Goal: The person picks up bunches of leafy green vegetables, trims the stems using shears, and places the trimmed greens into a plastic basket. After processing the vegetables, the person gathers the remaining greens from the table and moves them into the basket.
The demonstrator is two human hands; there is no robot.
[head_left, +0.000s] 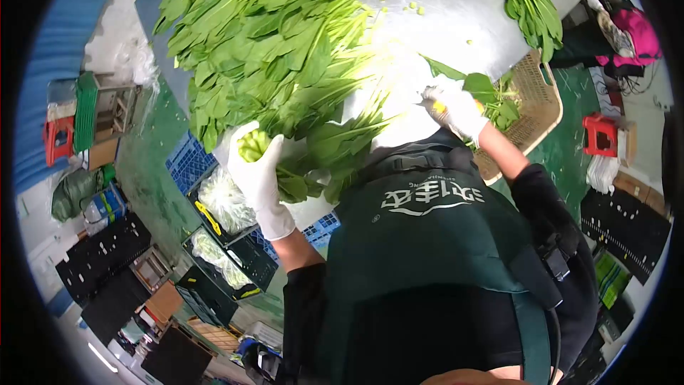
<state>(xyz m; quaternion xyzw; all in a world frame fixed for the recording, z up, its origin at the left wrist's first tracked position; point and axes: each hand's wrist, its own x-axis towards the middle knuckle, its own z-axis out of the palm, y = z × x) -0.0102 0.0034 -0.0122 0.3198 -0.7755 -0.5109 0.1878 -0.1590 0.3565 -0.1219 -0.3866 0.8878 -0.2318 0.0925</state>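
My left hand [258, 175], in a white glove, is closed around a bunch of leafy greens [253, 145], its cut stem ends showing between thumb and fingers. Beside it, a large heap of the same greens [263, 50] covers the left part of the metal table [456, 21]. My right hand [459, 113], also gloved, has curled fingers near the table's front edge. A bit of yellow shows at its fingers, too small to name. Loose leaves [481, 88] lie just beyond that hand. Glare washes out the tabletop between my hands.
A tan plastic basket [531, 103] with leaves in it stands at the right. Another bunch of greens [529, 7] lies at the far right of the table, with scattered stem pieces [417, 8] nearby. Dark crates [246, 260] holding bagged vegetables sit on the floor at left.
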